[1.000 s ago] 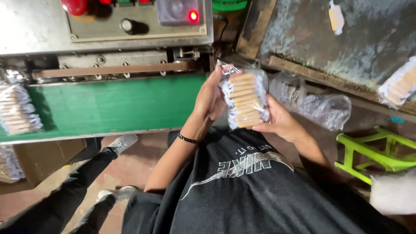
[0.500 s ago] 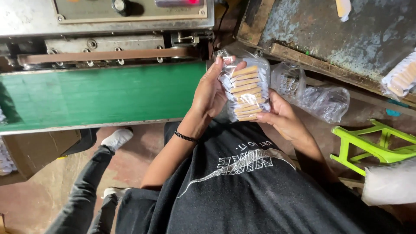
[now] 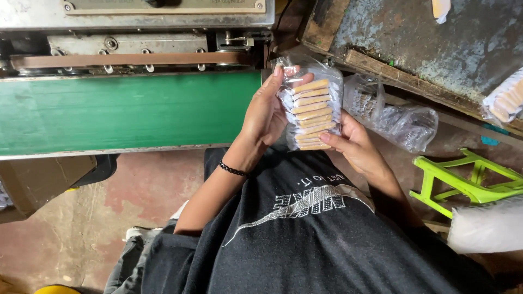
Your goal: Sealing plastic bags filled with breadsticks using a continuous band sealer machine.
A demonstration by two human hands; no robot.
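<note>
- Both hands up at chest height, and between them a clear plastic bag of stacked biscuits (image 3: pixel 310 114), just off the right end of the green conveyor belt (image 3: pixel 125 111).
- Left hand (image 3: pixel 265 114) clamps the bag's left edge, thumb across the front, fingertips up by the loose open top — that keeps the stack from sliding out, by the look of it.
- Right hand (image 3: pixel 354 144) cups the lower right corner from underneath, fingers curled, taking the weight.
- Bag stands upright, biscuits lying flat in a neat column.
- Wrists bent inward, elbows tucked; black bracelet (image 3: pixel 232 170) on the left wrist.
- A heap of empty clear bags (image 3: pixel 400 117) sits just right, near a lime-green stool (image 3: pixel 468 179).
</note>
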